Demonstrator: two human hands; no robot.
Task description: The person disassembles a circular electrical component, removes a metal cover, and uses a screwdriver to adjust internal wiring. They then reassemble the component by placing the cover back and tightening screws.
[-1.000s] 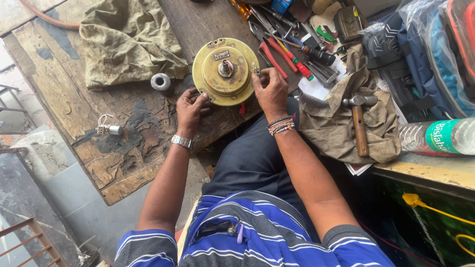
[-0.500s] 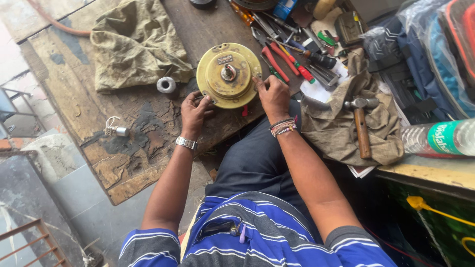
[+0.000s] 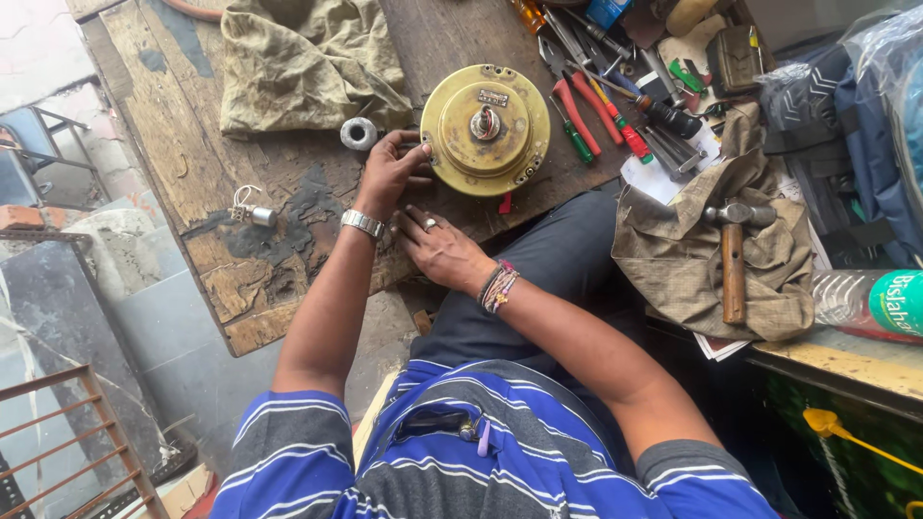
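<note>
I see a clear plastic bottle [image 3: 865,306] lying on its side at the right edge of the surface [image 3: 288,192], wrapped in a green label [image 3: 899,303]. A small rectangular nameplate [image 3: 494,97] sits on top of the round brass-coloured motor housing [image 3: 486,130].

Dull brass-coloured metal housing [image 3: 485,129] on rough, worn wooden bench [image 3: 192,144].

The plastic bottle [image 3: 880,303] is cut off by the right edge; the left hand [image 3: 389,173] fingertips seem hidden behind the round brass housing [image 3: 486,130] rim.
</note>
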